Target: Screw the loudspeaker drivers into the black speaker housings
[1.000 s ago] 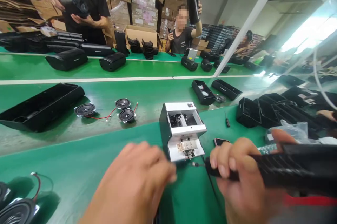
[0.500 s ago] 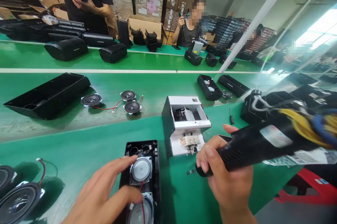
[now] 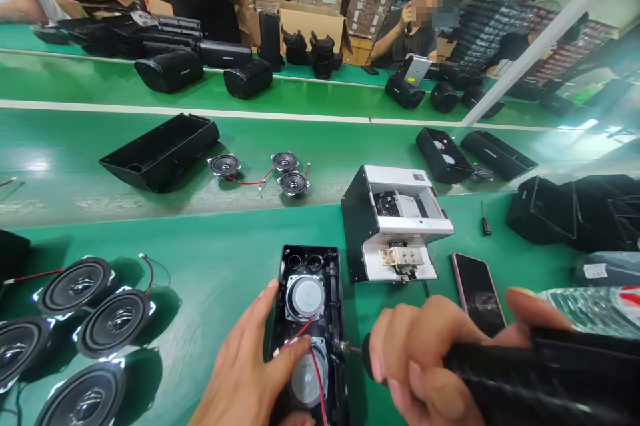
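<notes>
A black speaker housing (image 3: 330,279) lies on the green table in front of me, with two round drivers and a red wire inside. My left hand (image 3: 250,373) rests on its left edge, fingers spread, thumb pressing beside the lower driver (image 3: 310,379). My right hand (image 3: 425,366) is wrapped round a black electric screwdriver (image 3: 540,379). Its bit touches the housing's right rim near the lower driver.
A white and black screw feeder (image 3: 400,226) stands behind the housing, a phone (image 3: 477,293) to its right. Several loose drivers (image 3: 90,319) lie at left. Black housings and drivers sit on the conveyor (image 3: 160,153). Other people work across the belt.
The view tipped down and the housing came fully into sight. My right hand brought the screwdriver down until its bit met the housing rim. My left hand settled on the housing.
</notes>
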Demonstrator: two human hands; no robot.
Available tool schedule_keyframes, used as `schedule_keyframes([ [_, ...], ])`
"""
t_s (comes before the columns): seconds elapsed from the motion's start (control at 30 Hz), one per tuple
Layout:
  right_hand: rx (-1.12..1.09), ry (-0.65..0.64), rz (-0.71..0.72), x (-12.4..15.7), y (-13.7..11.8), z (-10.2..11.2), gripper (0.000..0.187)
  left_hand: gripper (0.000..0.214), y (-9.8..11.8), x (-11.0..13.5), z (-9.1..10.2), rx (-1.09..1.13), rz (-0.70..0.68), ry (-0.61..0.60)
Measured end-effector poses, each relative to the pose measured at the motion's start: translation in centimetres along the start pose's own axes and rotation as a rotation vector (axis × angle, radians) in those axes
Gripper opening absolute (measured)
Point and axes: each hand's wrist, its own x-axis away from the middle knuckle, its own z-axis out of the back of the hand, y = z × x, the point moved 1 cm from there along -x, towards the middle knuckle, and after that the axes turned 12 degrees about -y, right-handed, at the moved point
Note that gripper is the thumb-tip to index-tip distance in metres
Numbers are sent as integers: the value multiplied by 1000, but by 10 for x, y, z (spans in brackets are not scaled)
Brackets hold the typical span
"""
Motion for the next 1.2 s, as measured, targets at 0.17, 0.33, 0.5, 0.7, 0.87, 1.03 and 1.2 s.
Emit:
schedule_keyframes([
  [0.17,45,-3,18,2,26,-8,58,80,4,1,-3,71,48,-29],
  [0.33,88,-9,-26,3,34,-8,53,68,15,-1,2,88,58,-57],
  [0.5,86,-31,-42,4,38,-8,52,66,13,-1,5,91,43,-83],
  [0.7,109,-47,-49,7,46,-7,53,64,11,-2,4,109,38,-98],
  [0.87,111,-85,-30,8,48,-7,54,68,13,-3,5,110,53,-115],
  [1.03,105,66,60,11,56,-26,34,63,16,-4,5,150,59,-89],
  [1.2,81,125,68,15,62,-32,29,68,16,-2,3,169,90,-79],
])
